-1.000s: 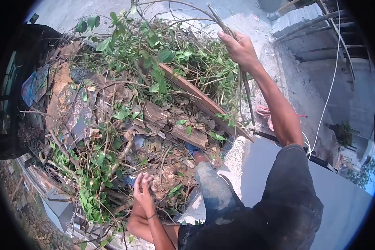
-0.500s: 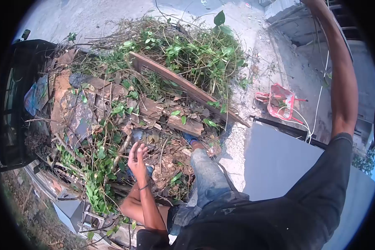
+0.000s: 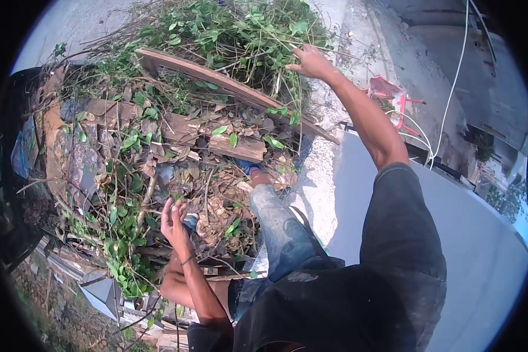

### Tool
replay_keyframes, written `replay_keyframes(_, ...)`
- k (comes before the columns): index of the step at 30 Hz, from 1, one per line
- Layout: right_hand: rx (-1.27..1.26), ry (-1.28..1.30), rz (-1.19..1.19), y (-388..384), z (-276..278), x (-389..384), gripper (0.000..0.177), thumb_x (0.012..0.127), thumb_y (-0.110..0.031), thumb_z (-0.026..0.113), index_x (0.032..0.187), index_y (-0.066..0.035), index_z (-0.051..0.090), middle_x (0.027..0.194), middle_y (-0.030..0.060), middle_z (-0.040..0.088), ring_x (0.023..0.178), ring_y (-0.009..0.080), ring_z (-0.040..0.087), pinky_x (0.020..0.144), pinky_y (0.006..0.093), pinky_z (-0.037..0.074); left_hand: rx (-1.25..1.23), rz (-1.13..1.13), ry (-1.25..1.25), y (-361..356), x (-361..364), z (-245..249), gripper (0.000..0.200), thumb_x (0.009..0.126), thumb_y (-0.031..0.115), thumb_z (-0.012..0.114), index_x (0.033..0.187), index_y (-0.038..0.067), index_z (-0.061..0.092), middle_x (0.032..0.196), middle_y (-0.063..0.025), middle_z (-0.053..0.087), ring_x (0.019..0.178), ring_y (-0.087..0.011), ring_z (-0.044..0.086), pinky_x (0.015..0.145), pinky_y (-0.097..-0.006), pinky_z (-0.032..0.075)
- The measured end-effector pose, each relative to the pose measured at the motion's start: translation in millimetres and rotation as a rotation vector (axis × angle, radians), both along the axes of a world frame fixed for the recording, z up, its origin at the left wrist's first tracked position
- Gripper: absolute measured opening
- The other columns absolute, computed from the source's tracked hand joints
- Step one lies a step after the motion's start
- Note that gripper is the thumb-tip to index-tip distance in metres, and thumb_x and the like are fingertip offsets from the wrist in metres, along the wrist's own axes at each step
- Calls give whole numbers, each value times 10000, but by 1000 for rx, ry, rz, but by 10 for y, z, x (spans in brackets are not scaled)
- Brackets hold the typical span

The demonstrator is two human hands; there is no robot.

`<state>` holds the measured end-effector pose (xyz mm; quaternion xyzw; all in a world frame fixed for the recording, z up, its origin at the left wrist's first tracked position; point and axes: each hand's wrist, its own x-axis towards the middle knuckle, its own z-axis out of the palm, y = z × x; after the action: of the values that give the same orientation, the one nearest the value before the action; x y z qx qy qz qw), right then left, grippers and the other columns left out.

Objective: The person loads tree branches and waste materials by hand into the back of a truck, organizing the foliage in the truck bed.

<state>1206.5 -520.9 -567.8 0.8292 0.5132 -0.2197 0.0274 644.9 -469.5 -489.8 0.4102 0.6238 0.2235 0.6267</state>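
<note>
My right hand [image 3: 314, 63] reaches out over the right edge of a heap of leafy branches [image 3: 234, 35]. Its thumb and forefinger are apart, with thin stems near the fingertips; I see nothing firmly held. Lower down, my left hand [image 3: 175, 224], a dark band around its wrist, hovers above dry leaves and leafy vines [image 3: 120, 246]. Its fingers are raised and slightly bent, holding nothing. A long wooden plank [image 3: 234, 86] slants across the pile between the two hands. Below it lies a short, rough block of wood [image 3: 237, 146].
My feet stand among dry leaves [image 3: 217, 205] and wood scraps. On the right are a large grey panel [image 3: 369, 199], a red wheelbarrow-like container [image 3: 387, 94] and a white cable [image 3: 452, 100]. A dark vehicle-like frame [image 3: 9, 205] borders the left side.
My right arm has swung down from the upper right, bringing the hand into view by the branches. The view has shifted, and my left hand keeps much the same pose.
</note>
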Motion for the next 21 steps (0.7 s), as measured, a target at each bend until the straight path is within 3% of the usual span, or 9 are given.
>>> replay_keyframes(1,-110,110,-1,-154,-164,-194,713,765,-559,671,1267,-78,514,1214,265,524,1174,445,472,979,526,396,-3,-4,24,10,31,-40,369,957,156,542,1279,-20,497,1116,-143,631,936,-161,629,778,-244,495)
replay_keyframes(4,-469,375,-106,-715,-980,-476,942,653,-528,773,1320,41,428,1269,281,517,1167,382,526,977,417,432,45,-22,65,40,194,-141,371,955,158,545,1275,-24,500,1109,-143,634,931,-155,622,804,-259,497)
replay_keyframes(7,-663,430,-202,-1356,-1476,-660,891,630,-415,822,1347,-77,414,1257,276,522,1142,382,542,990,429,426,97,-105,203,134,476,-437,362,946,154,556,1256,-30,517,1110,-141,632,937,-168,619,821,-275,492)
replay_keyframes(10,-529,166,-280,-1846,-1786,-831,813,651,-388,813,1327,-130,441,1254,249,508,1150,409,520,968,477,429,254,-347,263,233,1133,-1056,358,922,169,587,1222,-24,553,1105,-150,632,952,-184,613,845,-298,479)
replay_keyframes(13,-351,136,-264,-2188,-2219,-680,677,709,-391,755,1280,-131,503,1218,205,502,1139,404,510,959,518,412,495,-891,390,372,2317,-1467,481,853,215,657,1258,-4,519,1171,-214,588,1077,-323,572,953,-403,429)
replay_keyframes(16,-233,101,-242,-2429,-2466,-629,621,730,-411,715,1254,-130,533,1187,191,524,1114,380,525,965,528,402,930,-1345,366,379,3297,-2184,763,761,235,694,1430,138,340,1414,-278,321,1289,-447,324,1067,-472,291)
replay_keyframes(18,-205,113,-269,-2545,-2567,-560,599,732,-413,702,1235,-127,548,1167,191,538,1099,376,533,964,516,406,900,-1645,580,334,3796,-2450,958,693,322,747,1482,319,203,1494,-267,175,1379,-450,176,1096,-568,187)
replay_keyframes(20,-81,184,-246,-2640,-2690,-518,563,711,-404,702,1194,-141,578,1106,196,570,1089,368,539,967,480,415,861,-1777,677,276,3985,-2867,991,681,412,771,1482,321,195,1511,-257,136,1401,-444,109,1101,-586,144)
replay_keyframes(21,-26,150,-210,-2700,-2749,-493,541,694,-394,702,1166,-148,601,1058,199,590,1085,358,544,949,463,431,841,-1803,691,225,3987,-3063,972,701,575,713,1483,316,196,1517,-253,122,1406,-452,60,1101,-603,91)
